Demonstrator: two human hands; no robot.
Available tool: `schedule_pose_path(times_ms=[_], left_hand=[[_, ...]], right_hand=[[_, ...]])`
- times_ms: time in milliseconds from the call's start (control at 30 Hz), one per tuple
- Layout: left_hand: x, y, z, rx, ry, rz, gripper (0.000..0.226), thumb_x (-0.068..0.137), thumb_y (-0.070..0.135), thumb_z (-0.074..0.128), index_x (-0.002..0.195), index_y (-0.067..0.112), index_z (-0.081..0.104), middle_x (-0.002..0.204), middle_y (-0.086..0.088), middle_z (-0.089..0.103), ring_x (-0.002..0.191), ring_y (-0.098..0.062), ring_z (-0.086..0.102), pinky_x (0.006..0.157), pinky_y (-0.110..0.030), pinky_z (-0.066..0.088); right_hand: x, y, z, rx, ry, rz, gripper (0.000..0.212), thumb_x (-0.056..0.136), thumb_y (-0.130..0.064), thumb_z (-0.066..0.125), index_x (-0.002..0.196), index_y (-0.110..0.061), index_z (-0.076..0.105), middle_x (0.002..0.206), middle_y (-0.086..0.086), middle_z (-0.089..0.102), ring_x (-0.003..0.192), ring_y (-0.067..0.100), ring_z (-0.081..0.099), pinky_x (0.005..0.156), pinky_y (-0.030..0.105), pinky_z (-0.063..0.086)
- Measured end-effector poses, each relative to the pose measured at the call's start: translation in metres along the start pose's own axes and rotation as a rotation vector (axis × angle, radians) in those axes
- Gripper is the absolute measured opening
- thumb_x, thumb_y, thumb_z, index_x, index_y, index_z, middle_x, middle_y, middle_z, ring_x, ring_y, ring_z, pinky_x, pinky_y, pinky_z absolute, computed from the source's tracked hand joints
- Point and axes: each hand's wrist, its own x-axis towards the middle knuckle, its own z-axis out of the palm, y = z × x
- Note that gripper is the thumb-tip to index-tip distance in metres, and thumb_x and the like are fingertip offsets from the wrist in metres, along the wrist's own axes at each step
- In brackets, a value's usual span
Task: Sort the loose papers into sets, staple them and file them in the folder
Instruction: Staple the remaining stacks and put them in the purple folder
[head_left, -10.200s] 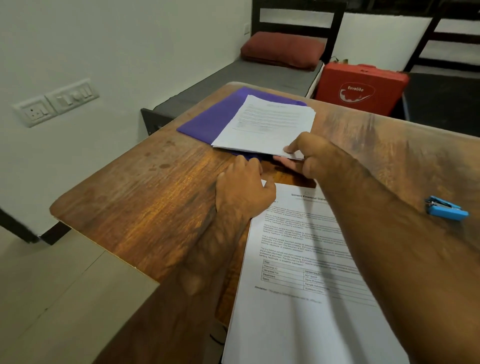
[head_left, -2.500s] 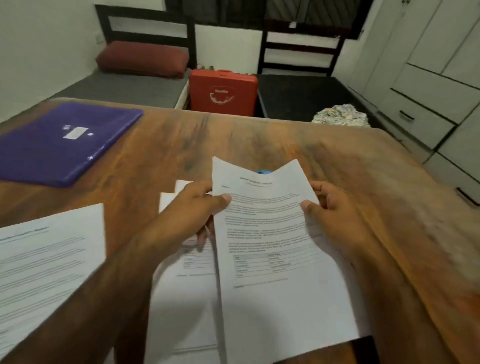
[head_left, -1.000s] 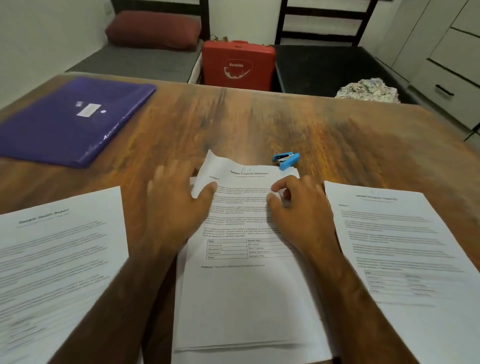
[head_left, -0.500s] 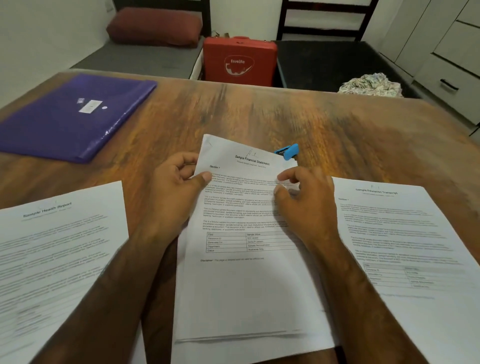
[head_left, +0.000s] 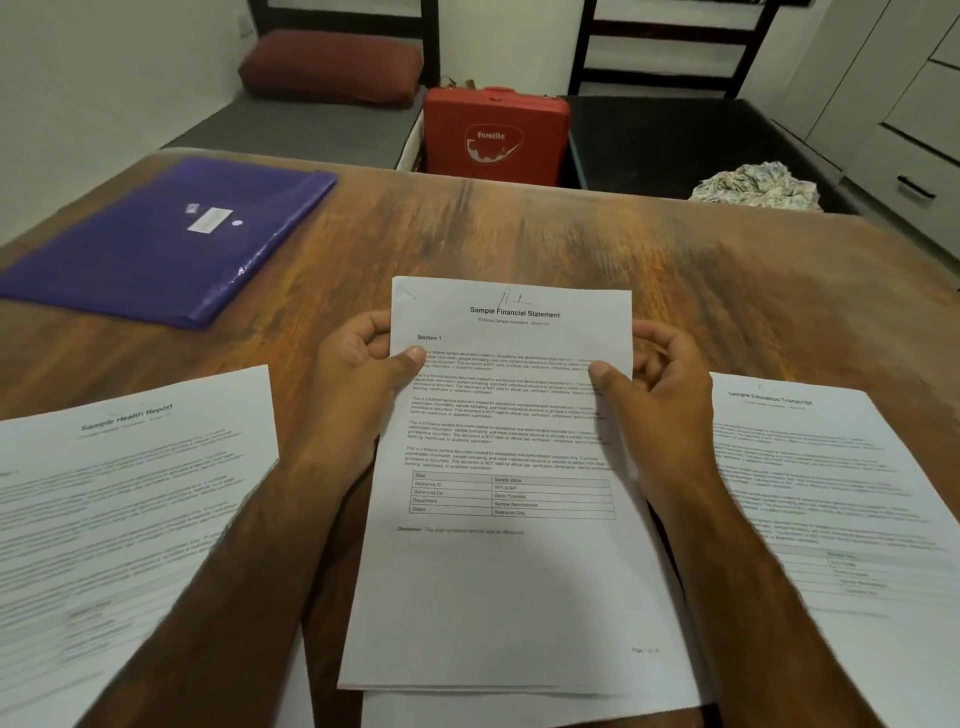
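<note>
White pages (head_left: 509, 571) headed "Sample Financial Statement" sit on the wooden table (head_left: 571, 244); the left hand (head_left: 358, 384) and right hand (head_left: 660, 384) each pinch a side edge, thumbs on top, likely to line them up for stapling; left of them lies the "Sample Health Report" pile (head_left: 130, 493); right, the "Sample Education Transcript" pile (head_left: 831, 467); farther back-left, the purple folder (head_left: 171, 244), shut; behind, a red "Eurolite" case (head_left: 493, 137).

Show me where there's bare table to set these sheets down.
Biggest patch: table beyond the Financial Statement, from the folder to the right edge. A narrower strip lies between folder and Health Report. Crowded near side: Health Report, Financial Statement and Education Transcript side by side, left hand and right hand gripping the middle one.
</note>
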Motion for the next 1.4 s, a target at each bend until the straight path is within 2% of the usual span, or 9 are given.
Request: schedule_pose_path(times_ms=[200,400,533,667,800,900,1067,1200,1400], left_hand=[[0.0,0.0,0.0,0.002,-0.004,0.011,0.025,0.1,0.003,0.062,0.123,0.012,0.063,0.109,-0.003,0.079,0.096,-0.025,0.077,0.083,-0.046,0.062],[0.001,-0.001,0.0,-0.031,0.008,0.01,0.025,0.099,0.001,0.061,0.122,0.012,0.061,0.111,-0.002,0.078,0.097,-0.024,0.077,0.083,-0.046,0.062],[0.001,0.002,-0.003,-0.067,0.051,0.008,0.024,0.099,0.001,0.062,0.12,0.013,0.061,0.107,0.001,0.079,0.093,-0.022,0.078,0.072,-0.036,0.064],[0.0,0.01,-0.007,-0.059,0.1,-0.015,0.023,0.099,0.008,0.064,0.117,0.022,0.061,0.1,0.012,0.079,0.085,-0.014,0.078,0.059,-0.023,0.059],[-0.003,0.021,-0.02,-0.015,0.102,-0.041,0.026,0.1,0.016,0.066,0.122,0.026,0.059,0.106,0.009,0.078,0.089,-0.018,0.078,0.07,-0.035,0.064],[-0.008,0.03,-0.037,-0.026,0.095,-0.068,0.024,0.101,0.017,0.063,0.123,0.026,0.058,0.11,0.006,0.077,0.089,-0.02,0.078,0.077,-0.041,0.064],[-0.024,0.04,-0.063,-0.04,0.117,-0.124,0.018,0.104,0.013,0.057,0.117,0.026,0.06,0.107,0.004,0.077,0.081,-0.016,0.078,0.057,-0.029,0.061],[-0.036,0.037,-0.083,-0.006,0.121,-0.162,0.025,0.1,0.007,0.063,0.117,0.025,0.057,0.105,0.005,0.075,0.079,-0.015,0.078,0.055,-0.028,0.06],[-0.051,0.022,-0.096,0.107,0.14,-0.164,0.034,0.099,0.007,0.064,0.126,0.025,0.055,0.114,0.002,0.073,0.095,-0.02,0.075,0.069,-0.034,0.059]], right_hand=[[0.001,0.002,0.001,0.03,-0.009,0.01,0.05,0.09,-0.004,0.078,0.132,-0.019,0.055,0.106,-0.002,0.076,0.096,0.006,0.075,0.075,0.022,0.06],[-0.006,-0.012,-0.001,0.123,-0.058,0.031,0.039,0.096,-0.007,0.072,0.13,-0.018,0.057,0.096,-0.009,0.08,0.089,0.005,0.077,0.066,0.016,0.058],[-0.008,-0.024,-0.004,0.191,-0.229,0.131,0.03,0.097,-0.012,0.071,0.126,-0.015,0.062,0.11,-0.004,0.08,0.096,0.016,0.078,0.072,0.027,0.063],[-0.009,-0.034,-0.005,0.095,-0.357,0.169,0.016,0.1,-0.01,0.066,0.113,-0.018,0.068,0.101,-0.008,0.08,0.086,0.015,0.079,0.061,0.023,0.06],[-0.007,-0.05,-0.001,0.098,-0.413,0.2,0.015,0.101,-0.011,0.065,0.11,-0.022,0.069,0.101,-0.007,0.081,0.086,0.016,0.079,0.059,0.024,0.06],[-0.009,-0.052,0.012,0.06,-0.451,0.205,0.017,0.099,-0.015,0.068,0.115,-0.022,0.069,0.107,-0.004,0.08,0.088,0.02,0.079,0.07,0.035,0.064],[-0.028,-0.054,0.037,0.099,-0.507,0.237,0.023,0.096,-0.008,0.07,0.116,-0.019,0.068,0.106,-0.002,0.08,0.089,0.02,0.079,0.066,0.031,0.063],[-0.045,-0.055,0.055,0.061,-0.549,0.226,0.021,0.096,-0.013,0.072,0.113,-0.024,0.067,0.11,-0.004,0.079,0.091,0.02,0.078,0.074,0.035,0.063],[-0.064,-0.056,0.054,0.008,-0.595,0.253,0.017,0.099,-0.016,0.069,0.112,-0.026,0.068,0.103,-0.009,0.08,0.089,0.016,0.079,0.077,0.035,0.064]])
